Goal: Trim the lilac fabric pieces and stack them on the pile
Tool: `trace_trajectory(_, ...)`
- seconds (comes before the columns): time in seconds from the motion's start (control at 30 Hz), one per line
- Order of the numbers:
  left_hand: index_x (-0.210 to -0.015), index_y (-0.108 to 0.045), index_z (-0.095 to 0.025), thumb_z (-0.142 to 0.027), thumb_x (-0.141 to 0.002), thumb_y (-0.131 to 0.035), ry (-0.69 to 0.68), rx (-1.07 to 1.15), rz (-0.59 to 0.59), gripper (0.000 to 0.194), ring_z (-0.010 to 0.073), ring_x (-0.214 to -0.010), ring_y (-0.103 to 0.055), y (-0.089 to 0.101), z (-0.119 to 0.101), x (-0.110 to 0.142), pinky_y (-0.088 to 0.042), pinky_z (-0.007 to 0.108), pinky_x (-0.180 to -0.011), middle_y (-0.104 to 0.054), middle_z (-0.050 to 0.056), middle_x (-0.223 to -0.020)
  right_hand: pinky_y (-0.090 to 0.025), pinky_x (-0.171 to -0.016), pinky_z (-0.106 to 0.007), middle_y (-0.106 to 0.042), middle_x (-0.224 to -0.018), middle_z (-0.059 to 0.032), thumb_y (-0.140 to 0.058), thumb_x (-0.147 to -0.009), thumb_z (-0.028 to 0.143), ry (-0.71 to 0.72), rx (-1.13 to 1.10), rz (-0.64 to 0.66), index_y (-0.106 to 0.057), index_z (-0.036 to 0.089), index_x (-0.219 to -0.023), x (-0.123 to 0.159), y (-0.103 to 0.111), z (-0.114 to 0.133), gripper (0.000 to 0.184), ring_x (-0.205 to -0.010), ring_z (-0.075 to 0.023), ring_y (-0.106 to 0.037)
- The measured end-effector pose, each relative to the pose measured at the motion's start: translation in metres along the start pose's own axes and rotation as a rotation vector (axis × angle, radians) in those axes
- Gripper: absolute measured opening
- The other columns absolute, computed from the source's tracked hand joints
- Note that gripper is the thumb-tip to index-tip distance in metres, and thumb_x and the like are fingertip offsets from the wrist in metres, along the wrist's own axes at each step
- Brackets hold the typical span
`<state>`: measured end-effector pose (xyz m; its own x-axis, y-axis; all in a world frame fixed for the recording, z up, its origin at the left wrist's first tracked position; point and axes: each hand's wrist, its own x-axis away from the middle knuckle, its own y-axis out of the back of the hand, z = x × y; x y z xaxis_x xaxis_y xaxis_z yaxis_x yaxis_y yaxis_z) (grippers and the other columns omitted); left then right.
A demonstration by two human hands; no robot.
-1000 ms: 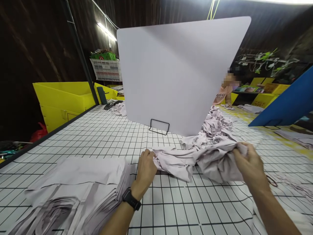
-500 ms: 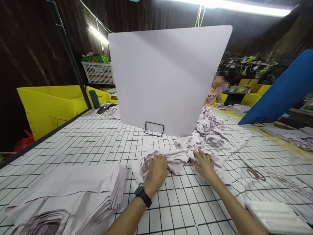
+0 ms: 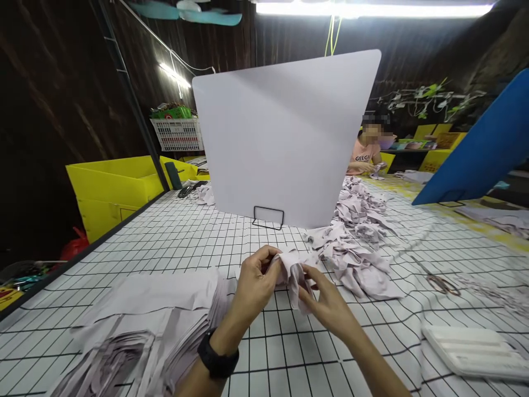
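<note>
A crumpled piece of pale lilac fabric (image 3: pixel 292 270) is held between my two hands, just above the checked tabletop. My left hand (image 3: pixel 258 278), with a black watch on its wrist, pinches the fabric's left side. On the other side, my right hand (image 3: pixel 322 295) grips the fabric between thumb and fingers. A loose heap of similar fabric pieces (image 3: pixel 359 264) lies right behind my right hand. To the left of my left forearm rests a thick stack of flat, folded fabric pieces (image 3: pixel 161 295).
An upright white board (image 3: pixel 281 138) on a wire stand rises beyond my hands. Scissors (image 3: pixel 438 281) and a white flat case (image 3: pixel 475 350) lie to the right. A blue board (image 3: pixel 479 143) leans farther back. A person (image 3: pixel 363 151) sits across the table. A yellow bin (image 3: pixel 113 193) stands left.
My hands have come closer together and lifted a fabric piece off the table. More of the fabric now lies in the heap at right. The view has tilted up slightly.
</note>
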<state>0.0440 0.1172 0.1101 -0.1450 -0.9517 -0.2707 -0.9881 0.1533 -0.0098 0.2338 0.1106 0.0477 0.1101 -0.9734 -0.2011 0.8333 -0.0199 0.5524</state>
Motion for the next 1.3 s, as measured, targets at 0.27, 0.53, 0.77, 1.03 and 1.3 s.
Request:
trace_trajectory(0.27,-0.089,-0.067,-0.018,-0.037,-0.089,-0.072,-0.039,0.187,0.006,0.020,0.0090,-0.064,-0.049,0.017,-0.051,0.042,-0.040,0.016,-0.055,-0.058,-0.001,-0.074,-0.055,-0.084,-0.042,-0.070,-0.101,-0.0087,-0.056,-0.093,0.038,0.113,-0.058,0.090,-0.074,0.025,-0.090,0.047,0.010,0.032,0.022,-0.100,-0.0289,-0.063)
trace_trajectory(0.53,-0.089,-0.062,-0.019,-0.035,-0.087,-0.073,-0.080,0.235,-0.208,0.020,0.0071,-0.053,-0.044,0.017,-0.077,0.057,-0.040,0.015,-0.049,-0.056,-0.004,-0.068,-0.052,-0.096,-0.039,-0.071,-0.115,-0.0048,-0.066,-0.093,0.047,0.210,-0.406,0.320,-0.073,0.033,-0.112,0.089,-0.017,0.064,0.024,-0.108,-0.0250,-0.065)
trace_trajectory(0.77,-0.088,-0.062,-0.020,-0.041,-0.078,-0.081,-0.028,0.282,-0.176,0.030,0.0106,-0.059,-0.051,0.030,-0.067,0.059,-0.045,0.019,-0.052,-0.056,-0.002,-0.073,-0.056,-0.084,-0.035,-0.068,-0.123,-0.0067,-0.064,-0.091,0.029,0.152,-0.205,0.355,-0.064,0.029,-0.126,0.059,-0.029,0.044,0.035,-0.101,-0.0221,-0.067)
trace_trajectory(1.03,-0.077,-0.064,-0.022,-0.048,-0.072,-0.082,0.054,0.410,-0.088,0.033,0.0126,-0.055,-0.044,0.043,-0.085,0.083,-0.038,0.024,-0.049,-0.052,0.001,-0.065,-0.053,-0.094,-0.043,-0.062,-0.132,-0.0157,-0.046,-0.099,0.029,-0.100,0.198,0.099,-0.062,0.016,-0.124,-0.039,-0.025,-0.003,0.032,-0.109,-0.0263,-0.065)
trace_trajectory(1.3,-0.080,-0.066,-0.021,-0.052,-0.074,-0.081,0.134,0.335,-0.090,0.035,0.0142,-0.062,-0.046,0.050,-0.073,0.072,-0.038,0.023,-0.054,-0.055,0.002,-0.069,-0.057,-0.088,-0.045,-0.065,-0.126,-0.0090,-0.065,-0.098,0.033,-0.187,0.410,0.073,-0.063,0.018,-0.125,-0.084,-0.046,-0.038,0.031,-0.104,-0.0234,-0.067)
